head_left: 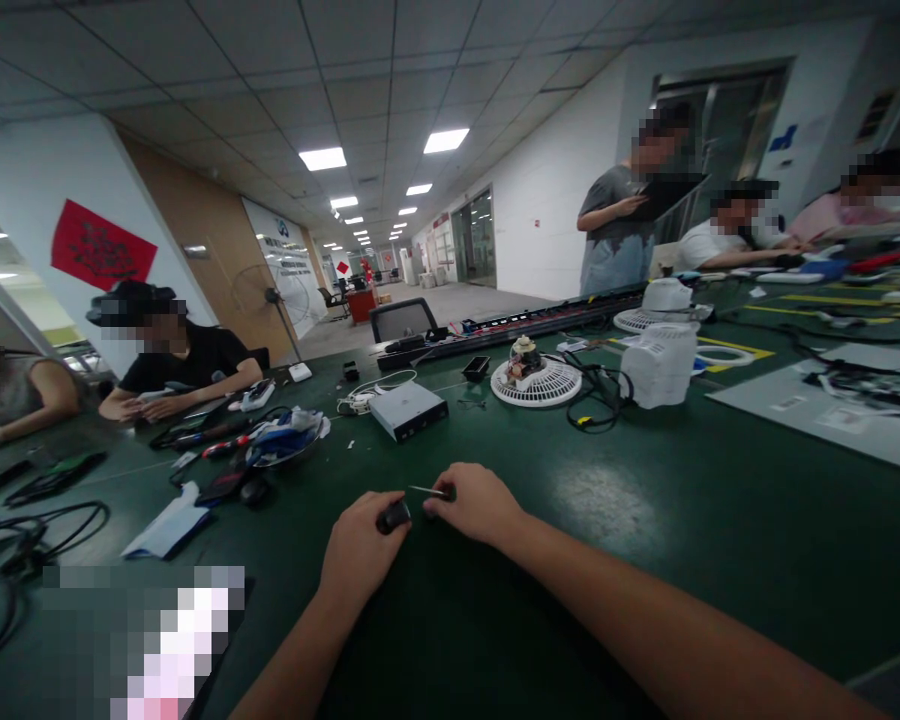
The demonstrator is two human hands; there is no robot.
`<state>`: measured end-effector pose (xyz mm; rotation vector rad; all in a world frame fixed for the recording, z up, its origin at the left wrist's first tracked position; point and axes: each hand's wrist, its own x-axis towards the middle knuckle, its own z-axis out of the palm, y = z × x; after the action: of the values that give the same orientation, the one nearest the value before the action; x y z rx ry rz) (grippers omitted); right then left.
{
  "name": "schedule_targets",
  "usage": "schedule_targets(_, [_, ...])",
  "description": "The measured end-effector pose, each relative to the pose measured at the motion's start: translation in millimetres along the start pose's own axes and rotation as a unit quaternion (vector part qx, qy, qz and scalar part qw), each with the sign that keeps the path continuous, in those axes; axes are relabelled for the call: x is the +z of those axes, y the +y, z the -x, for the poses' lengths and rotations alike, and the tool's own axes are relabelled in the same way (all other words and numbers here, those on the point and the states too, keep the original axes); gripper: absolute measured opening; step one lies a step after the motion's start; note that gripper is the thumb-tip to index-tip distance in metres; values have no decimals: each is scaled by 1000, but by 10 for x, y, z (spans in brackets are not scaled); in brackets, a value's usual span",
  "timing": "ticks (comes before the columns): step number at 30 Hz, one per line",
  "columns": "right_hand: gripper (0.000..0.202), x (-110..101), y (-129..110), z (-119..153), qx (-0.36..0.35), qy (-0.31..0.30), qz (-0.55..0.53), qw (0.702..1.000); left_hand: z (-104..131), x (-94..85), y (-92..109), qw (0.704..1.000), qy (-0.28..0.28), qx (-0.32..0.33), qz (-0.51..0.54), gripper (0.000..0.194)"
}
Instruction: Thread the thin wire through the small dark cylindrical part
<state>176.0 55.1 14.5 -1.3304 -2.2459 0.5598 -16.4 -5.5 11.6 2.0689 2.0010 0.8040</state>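
Observation:
Between the thumb and fingers of my left hand (354,550) is a small black cylindrical part (394,516), its end turned to the right. My right hand (480,500) grips a thin screwdriver-like tool (426,491); most of its dark handle is hidden in the fingers. The slim metal shaft points left toward the black part, with a small gap between them. Both hands are just above the green table (570,610), close together. Beyond them lies a silver box like an optical disc drive (409,408).
A white fan grille with exposed motor (537,380), a white plastic housing (658,365) and a black cable (596,405) lie ahead right. Left are a light blue mask (166,525), tangled cables (37,545) and a blurred bright screen (184,645). Other people sit or stand around the table.

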Motion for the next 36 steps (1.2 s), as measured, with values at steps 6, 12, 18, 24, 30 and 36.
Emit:
schedule_targets(6, [11,37,72,12,13,-21,-36,999,-12,14,-32,1000,2,0,15,35])
schedule_targets(12, [13,-17,135,-36,-6,-21,-134,991,-7,41,-26,998,0,25,63,36])
schedule_targets(18, [11,31,70,-7,-82,-51,-233,968,37,32,84,989,-9,76,130,35])
schedule_targets(24, [22,-27,41,-10,5,-60,-282,958,64,-2,87,984,4,84,156,28])
schedule_targets(30, [21,-26,27,-5,43,-98,-334,936,67,-17,107,982,-2,86,171,25])
schedule_targets(36, [14,-29,-49,78,-28,-9,-206,978,96,13,160,985,16,57,159,25])
